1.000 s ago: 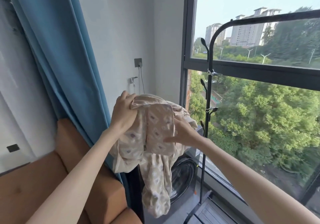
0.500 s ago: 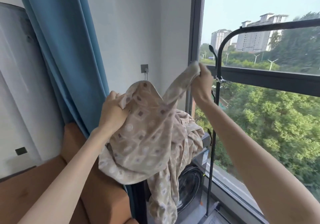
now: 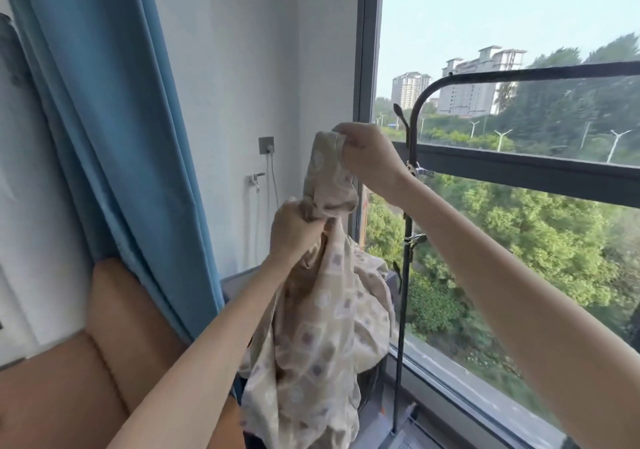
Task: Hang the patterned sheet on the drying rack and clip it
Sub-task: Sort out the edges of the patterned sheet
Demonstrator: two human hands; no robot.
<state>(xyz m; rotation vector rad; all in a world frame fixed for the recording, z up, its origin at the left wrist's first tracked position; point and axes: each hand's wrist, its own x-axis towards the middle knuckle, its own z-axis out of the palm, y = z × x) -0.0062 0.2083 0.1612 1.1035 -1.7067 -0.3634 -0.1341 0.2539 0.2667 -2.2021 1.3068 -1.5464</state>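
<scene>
The patterned sheet (image 3: 325, 337) is beige with small squares and hangs bunched in front of me. My right hand (image 3: 367, 152) pinches its top corner, lifted just left of the rack's upright pole. Lower down, my left hand (image 3: 294, 230) grips a gathered fold of the same sheet. The black drying rack (image 3: 540, 72) stands by the window, its curved top bar above and right of my right hand. Metal clips (image 3: 419, 171) sit on the pole, one just behind my right wrist and another (image 3: 414, 240) below it.
A blue curtain (image 3: 104, 136) hangs at the left over an orange sofa (image 3: 104, 344). A grey appliance top (image 3: 239, 280) shows behind the sheet. A wall tap (image 3: 256, 179) and socket (image 3: 266, 145) are on the white wall. The large window fills the right side.
My left hand has slid along the sheet toward the right hand and now bunches it below. The sheet hangs narrower and more vertical. My view has tilted upward.
</scene>
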